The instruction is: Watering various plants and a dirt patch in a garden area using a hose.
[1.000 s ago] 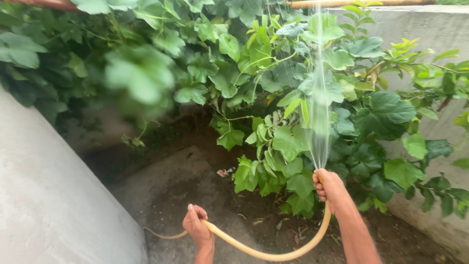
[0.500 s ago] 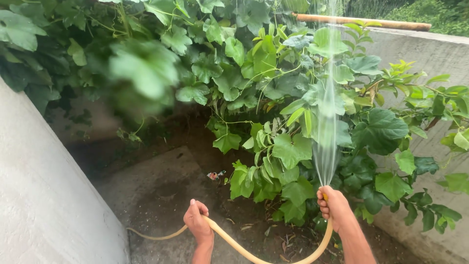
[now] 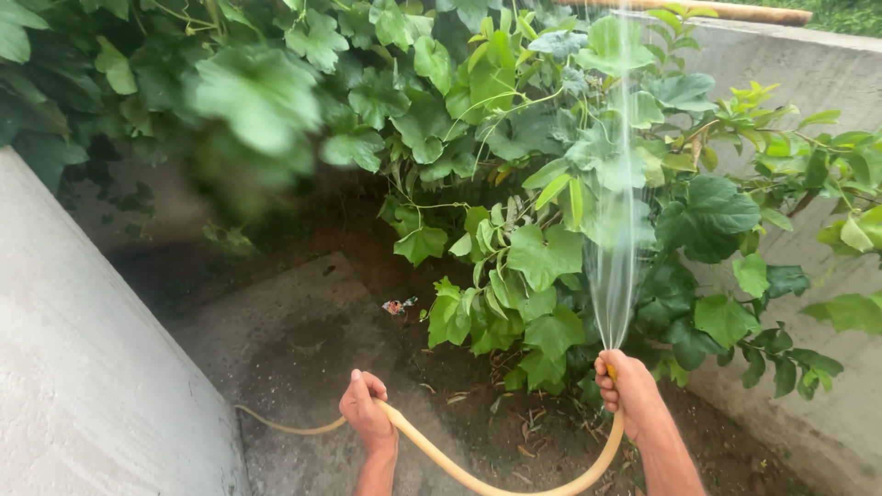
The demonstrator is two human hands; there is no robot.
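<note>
We see a pale yellow hose (image 3: 478, 473), green leaves (image 3: 542, 257), grey concrete walls (image 3: 83, 367) and dark brown soil (image 3: 514, 432).

Single view, head-mounted, looking down and forward from above the hands. Left hand (image 3: 367, 411) at 6 o'clock, right hand (image 3: 630, 390) at 5 o'clock, both close to the lens, at arm's reach. Hose (image 3: 478, 476) looping along the bottom edge. Leafy vine (image 3: 514, 184) filling 12 to 3 o'clock, further off. Concrete wall (image 3: 83, 367) close at 8 o'clock. No second view for overlap.
</note>
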